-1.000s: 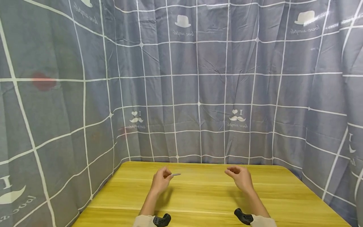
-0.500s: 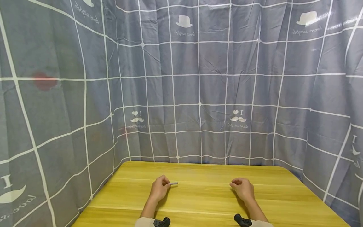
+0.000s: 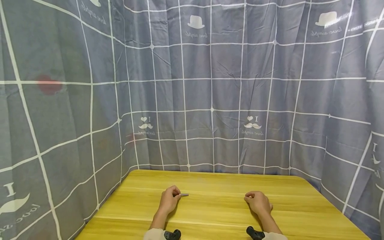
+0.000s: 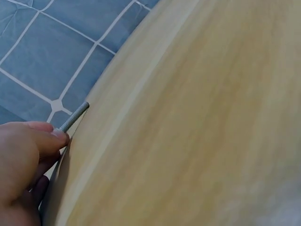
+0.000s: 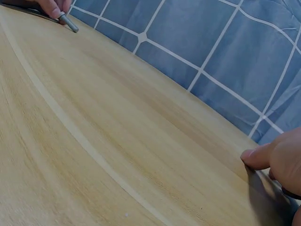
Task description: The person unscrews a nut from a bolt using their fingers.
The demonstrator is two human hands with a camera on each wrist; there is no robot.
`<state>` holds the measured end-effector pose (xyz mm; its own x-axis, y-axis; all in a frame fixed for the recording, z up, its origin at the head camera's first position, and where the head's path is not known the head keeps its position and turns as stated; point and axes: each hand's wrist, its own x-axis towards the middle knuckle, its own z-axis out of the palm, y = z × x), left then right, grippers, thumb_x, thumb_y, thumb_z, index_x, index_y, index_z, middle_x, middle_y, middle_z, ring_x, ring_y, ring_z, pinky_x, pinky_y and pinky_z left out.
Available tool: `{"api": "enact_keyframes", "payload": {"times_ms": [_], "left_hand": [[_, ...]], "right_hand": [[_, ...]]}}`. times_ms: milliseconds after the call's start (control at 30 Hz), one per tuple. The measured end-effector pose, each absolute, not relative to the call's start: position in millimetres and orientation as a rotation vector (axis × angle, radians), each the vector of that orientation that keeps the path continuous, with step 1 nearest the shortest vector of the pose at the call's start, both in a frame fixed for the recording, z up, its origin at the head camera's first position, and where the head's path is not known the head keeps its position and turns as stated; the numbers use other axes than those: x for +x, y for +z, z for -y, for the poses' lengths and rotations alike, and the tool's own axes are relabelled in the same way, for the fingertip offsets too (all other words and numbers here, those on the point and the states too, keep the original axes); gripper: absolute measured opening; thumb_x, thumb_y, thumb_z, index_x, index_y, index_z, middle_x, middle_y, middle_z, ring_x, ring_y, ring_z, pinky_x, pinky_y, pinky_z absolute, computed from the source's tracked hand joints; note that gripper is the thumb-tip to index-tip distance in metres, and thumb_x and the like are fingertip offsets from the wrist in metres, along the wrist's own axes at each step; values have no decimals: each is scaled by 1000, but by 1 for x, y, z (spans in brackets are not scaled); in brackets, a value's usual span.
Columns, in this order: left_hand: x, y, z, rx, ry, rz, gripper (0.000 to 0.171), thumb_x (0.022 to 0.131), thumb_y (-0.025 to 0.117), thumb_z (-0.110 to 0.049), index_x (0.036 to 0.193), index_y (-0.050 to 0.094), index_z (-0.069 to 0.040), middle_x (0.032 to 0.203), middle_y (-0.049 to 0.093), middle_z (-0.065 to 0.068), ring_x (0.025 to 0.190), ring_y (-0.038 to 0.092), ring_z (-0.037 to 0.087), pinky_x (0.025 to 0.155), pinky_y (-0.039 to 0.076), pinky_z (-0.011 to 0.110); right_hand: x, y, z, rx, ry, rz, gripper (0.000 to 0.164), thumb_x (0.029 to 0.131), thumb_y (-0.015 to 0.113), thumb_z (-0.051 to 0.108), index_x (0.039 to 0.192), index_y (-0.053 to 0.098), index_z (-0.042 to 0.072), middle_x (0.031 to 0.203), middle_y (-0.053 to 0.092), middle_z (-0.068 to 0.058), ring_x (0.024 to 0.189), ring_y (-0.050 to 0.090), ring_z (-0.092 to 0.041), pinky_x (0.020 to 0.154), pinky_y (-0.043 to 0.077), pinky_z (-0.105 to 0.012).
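Between the thumb and fingers of my left hand (image 3: 169, 200) a thin grey bolt (image 3: 185, 195) is pinched by one end. Its threaded shaft (image 4: 76, 115) sticks out past the fingertips, pointing right in the head view; the gripped end is hidden. My right hand (image 3: 258, 202) is low at the right side of the yellow wood-grain table (image 3: 216, 213), fingers loosely curled. No object shows at its fingertips, and a finger (image 5: 261, 157) comes right down to the table surface in the right wrist view. A wide stretch of table separates the two hands.
Grey curtains (image 3: 225, 93) with white grid lines hang behind the table and along both sides. Black wrist devices (image 3: 173, 234) sit at the light sleeves. The table's far edge runs beyond both hands.
Both hands have come down and nearer to the person, toward the table. The left keeps hold of the bolt; the right has shifted slightly rightward. In the last half second little has moved.
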<state>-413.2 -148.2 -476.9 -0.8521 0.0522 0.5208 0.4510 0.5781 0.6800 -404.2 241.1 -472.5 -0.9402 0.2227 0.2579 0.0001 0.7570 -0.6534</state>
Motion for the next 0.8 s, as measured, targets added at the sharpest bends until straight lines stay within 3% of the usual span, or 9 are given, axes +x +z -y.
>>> {"api": "enact_keyframes", "payload": {"times_ms": [600, 667, 800], "left_hand": [[-412, -477, 152, -441, -1201, 2407, 11, 93, 71, 8, 97, 69, -2, 92, 71, 12, 90, 67, 32, 79, 56, 48], [-413, -476, 152, -437, -1234, 2401, 16, 90, 74, 8, 104, 68, 1, 100, 71, 16, 95, 67, 36, 83, 56, 50], [-415, -471, 150, -418, -1379, 2374, 43, 90, 78, 2, 130, 60, 4, 125, 63, 30, 113, 62, 47, 92, 53, 57]], "right_hand": [[-402, -471, -240, -139, 971, 2658, 15, 93, 76, 21, 106, 81, 15, 119, 71, -18, 103, 64, -45, 81, 39, -64], [-403, -470, -240, -120, 970, 2660, 19, 93, 76, 22, 110, 79, 13, 121, 70, -20, 104, 64, -45, 81, 40, -65], [-404, -464, -242, -42, 998, 2614, 27, 95, 73, 20, 119, 76, 8, 126, 66, -25, 109, 62, -46, 84, 43, -68]]}}
